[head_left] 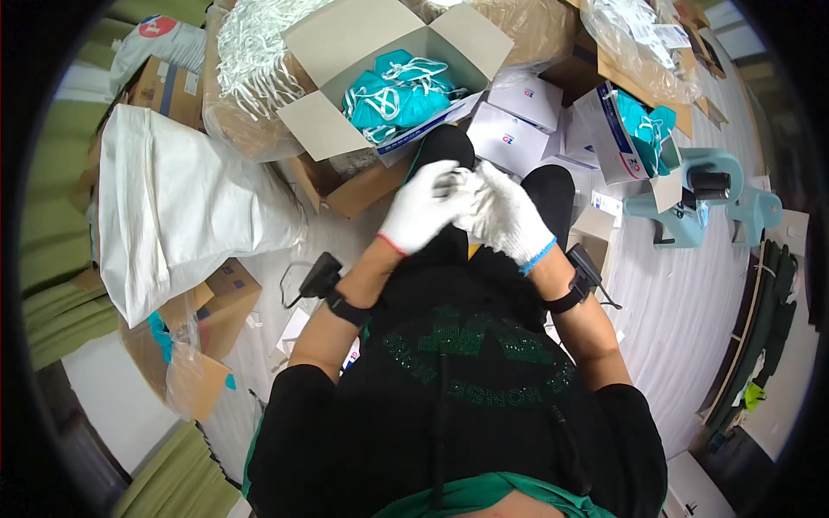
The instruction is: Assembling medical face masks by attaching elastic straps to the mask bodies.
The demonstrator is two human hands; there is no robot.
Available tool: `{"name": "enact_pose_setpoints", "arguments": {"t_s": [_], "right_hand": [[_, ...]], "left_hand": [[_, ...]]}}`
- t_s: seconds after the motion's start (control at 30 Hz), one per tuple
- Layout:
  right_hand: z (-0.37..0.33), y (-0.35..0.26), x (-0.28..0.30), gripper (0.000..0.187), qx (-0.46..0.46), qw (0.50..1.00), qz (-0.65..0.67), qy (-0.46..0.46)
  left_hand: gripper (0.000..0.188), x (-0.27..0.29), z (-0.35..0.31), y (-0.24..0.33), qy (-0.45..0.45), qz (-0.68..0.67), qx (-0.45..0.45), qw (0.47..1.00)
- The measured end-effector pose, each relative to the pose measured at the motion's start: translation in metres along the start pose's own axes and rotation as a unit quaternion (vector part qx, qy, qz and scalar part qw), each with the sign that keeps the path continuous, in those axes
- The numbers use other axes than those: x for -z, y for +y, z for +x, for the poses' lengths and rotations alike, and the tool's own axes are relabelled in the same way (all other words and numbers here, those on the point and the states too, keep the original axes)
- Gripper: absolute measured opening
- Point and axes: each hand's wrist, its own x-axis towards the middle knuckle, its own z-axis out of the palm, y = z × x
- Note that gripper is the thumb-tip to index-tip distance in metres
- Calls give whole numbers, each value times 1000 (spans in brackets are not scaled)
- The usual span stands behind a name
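My left hand [429,207], in a white knit glove with a red cuff, is in front of my knees with its fingers curled inward. My right hand [511,216], gloved in white with a blue cuff, meets it there, its fingers bent and pressed together. Something small and whitish may be between them, but glove and thing blend together and I cannot make it out. Just beyond my hands stands an open carton [345,121] with its flaps spread. Teal face masks [401,95] with white straps lie heaped in it.
White boxes [508,138] are stacked right of the carton. Another open box [604,129] holds more teal masks, near a light-blue plastic stool [717,164]. White strips [259,52] pile up at the far left. A large white sack [186,207] leans above a cardboard box [229,302].
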Motion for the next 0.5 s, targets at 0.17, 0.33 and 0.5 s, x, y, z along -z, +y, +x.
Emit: {"name": "enact_pose_setpoints", "arguments": {"t_s": [0.17,0.33,0.5], "right_hand": [[-1,-5,-34,57,6,995,87,42],[-12,-1,-27,67,16,996,85,-25],[-2,31,11,61,74,997,29,11]], "left_hand": [[72,-31,20,-11,46,146,-45,987],[48,-38,18,-8,110,279,-77,951],[32,-53,13,-42,146,417,-118,889]]}}
